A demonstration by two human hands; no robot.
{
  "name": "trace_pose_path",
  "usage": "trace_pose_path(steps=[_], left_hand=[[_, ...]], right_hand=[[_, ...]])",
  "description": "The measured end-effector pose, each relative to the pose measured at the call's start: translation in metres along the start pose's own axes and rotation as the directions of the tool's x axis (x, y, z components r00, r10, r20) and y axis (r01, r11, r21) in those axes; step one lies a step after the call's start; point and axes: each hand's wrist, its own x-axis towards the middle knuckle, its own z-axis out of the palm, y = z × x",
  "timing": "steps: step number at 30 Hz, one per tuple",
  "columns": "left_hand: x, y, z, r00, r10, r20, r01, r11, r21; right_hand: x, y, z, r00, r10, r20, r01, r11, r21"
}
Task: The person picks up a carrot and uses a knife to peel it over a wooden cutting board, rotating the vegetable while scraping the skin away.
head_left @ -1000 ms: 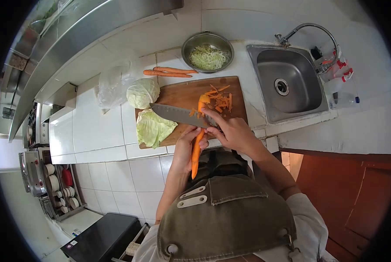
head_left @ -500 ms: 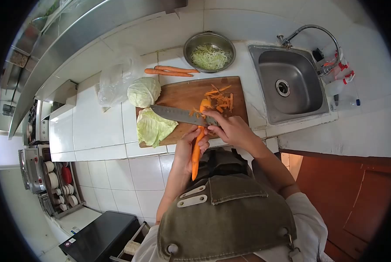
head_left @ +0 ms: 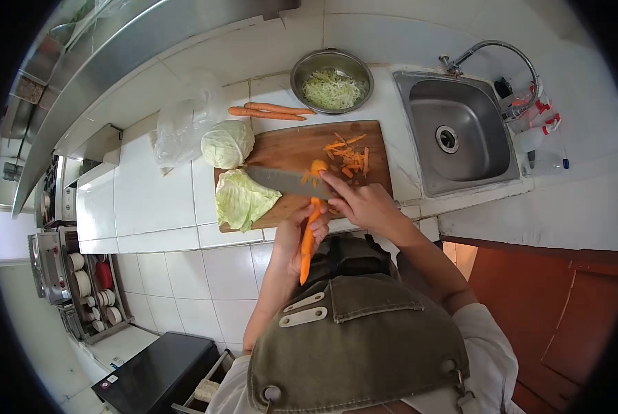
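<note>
My left hand [head_left: 296, 239] is closed around a peeled-looking carrot [head_left: 307, 257], its thin end pointing down toward my apron. In my right hand [head_left: 365, 205] is a wide kitchen knife [head_left: 276, 181], its blade pointing left across the carrot's upper end and its handle hidden by my fingers. The right index finger stretches along the blade. Orange carrot bits cling to the blade near that finger. Beneath lies a wooden cutting board [head_left: 291, 148], with a heap of carrot strips [head_left: 352, 157] at its right. Pale cabbage leaves [head_left: 245, 200] rest at the board's left edge.
A cabbage head [head_left: 227, 144] sits at the board's upper left corner, near a clear plastic bag [head_left: 184, 131]. Behind the board are whole carrots [head_left: 271, 112] and a metal bowl [head_left: 365, 93] of shredded cabbage. To the right is a steel sink [head_left: 429, 138] with spray bottles [head_left: 533, 138] beside it.
The knife blade has shifted slightly right and looks blurred. The carrot's lower end has moved a little left. Both hands keep their holds.
</note>
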Motion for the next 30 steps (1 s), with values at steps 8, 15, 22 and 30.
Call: trace_pose_path(steps=[8, 15, 22, 30], left_hand=[[-0.002, 0.004, 0.003, 0.997, 0.051, -0.051, -0.05, 0.998, 0.026], [-0.004, 0.001, 0.008, 0.996, 0.071, -0.057, -0.065, 0.994, 0.091], [-0.006, -0.003, 0.007, 0.992, 0.099, -0.08, -0.086, 0.984, 0.157], [-0.004, -0.007, 0.01, 0.991, 0.131, -0.032, -0.122, 0.97, 0.211]], right_hand=[[0.0, 0.0, -0.003, 0.998, -0.032, 0.06, 0.025, 0.993, 0.113], [0.002, -0.004, -0.009, 0.998, 0.014, 0.065, -0.017, 0.999, 0.037], [0.005, -0.008, -0.006, 1.0, -0.001, 0.024, 0.002, 1.0, -0.026], [0.006, -0.007, 0.009, 0.998, 0.03, -0.054, -0.03, 0.999, 0.016]])
